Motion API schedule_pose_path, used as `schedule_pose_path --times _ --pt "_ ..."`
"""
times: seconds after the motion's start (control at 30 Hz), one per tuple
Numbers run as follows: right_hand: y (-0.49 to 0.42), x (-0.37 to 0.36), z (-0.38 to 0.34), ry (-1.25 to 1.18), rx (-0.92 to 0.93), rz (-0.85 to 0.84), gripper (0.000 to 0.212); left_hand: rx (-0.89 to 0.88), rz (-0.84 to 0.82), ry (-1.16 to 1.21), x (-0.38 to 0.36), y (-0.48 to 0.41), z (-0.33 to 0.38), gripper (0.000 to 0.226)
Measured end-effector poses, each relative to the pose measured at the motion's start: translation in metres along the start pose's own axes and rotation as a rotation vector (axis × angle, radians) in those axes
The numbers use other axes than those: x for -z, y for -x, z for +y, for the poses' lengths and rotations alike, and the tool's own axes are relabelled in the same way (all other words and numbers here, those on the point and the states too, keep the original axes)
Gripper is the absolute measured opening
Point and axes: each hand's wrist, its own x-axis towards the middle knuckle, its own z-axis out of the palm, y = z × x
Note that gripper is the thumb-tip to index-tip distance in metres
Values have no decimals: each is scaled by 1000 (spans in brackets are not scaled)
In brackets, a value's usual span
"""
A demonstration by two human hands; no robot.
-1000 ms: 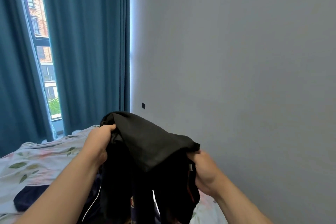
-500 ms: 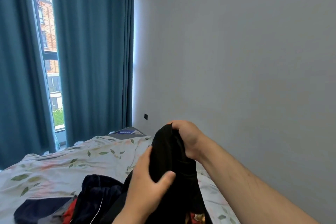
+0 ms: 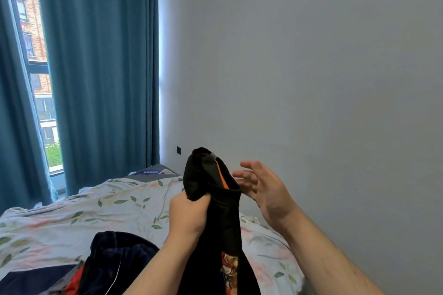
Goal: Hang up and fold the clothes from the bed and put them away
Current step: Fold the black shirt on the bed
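A black garment (image 3: 211, 182) with an orange inner strip and a printed patch lower down hangs upright over the bed. My left hand (image 3: 189, 213) grips it in a fist below its top. Just right of the garment, my right hand (image 3: 261, 187) hovers with its fingers spread, holding nothing. A pile of clothes (image 3: 112, 261), dark navy with white piping and some red, lies on the bed at the bottom left.
The bed (image 3: 72, 220) has a white floral sheet and runs to the grey wall (image 3: 311, 79) on the right. Teal curtains (image 3: 100, 67) hang at the back left beside a window (image 3: 40, 84). A small dark wall socket (image 3: 178, 150) sits low on the wall.
My right hand has let go of the garment's top and opened beside it. My left hand has shifted up and now grips the garment alone.
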Motion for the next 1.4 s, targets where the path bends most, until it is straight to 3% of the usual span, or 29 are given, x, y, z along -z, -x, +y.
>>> schedule_pose_path --times 0.03,0.07,0.13,0.23,0.3,0.5,0.63,0.83,0.93,1.07,1.4 --pt "13 3 14 68 3 -41 77 -17 53 -13 -2 -3 3 21" --pt "27 1 28 160 -21 -109 76 -48 99 -37 -4 -5 6 18" --pt "44 -9 58 342 -81 -149 49 -108 138 -100 -11 -8 10 20" --pt "36 -13 78 393 -93 76 10 -86 106 -146 -17 -10 7 21" --pt "23 -1 80 332 -112 181 26 -49 56 -122 -13 -17 4 23" --pt "-34 60 52 443 31 261 31 -89 -202 -297 18 -45 18 12" --pt "-88 109 26 473 176 319 22 -167 51 -559 32 -74 27 11" --pt "-169 174 25 670 263 104 32 -195 319 -987 10 -92 16 25" --pt "-211 198 37 783 265 36 27 -158 433 -1099 -8 -97 -3 32" --pt "-250 214 49 790 248 -64 21 -93 547 -1054 -31 -100 -32 34" --pt "-279 229 52 615 190 -223 15 146 729 -498 -53 -109 -58 15"
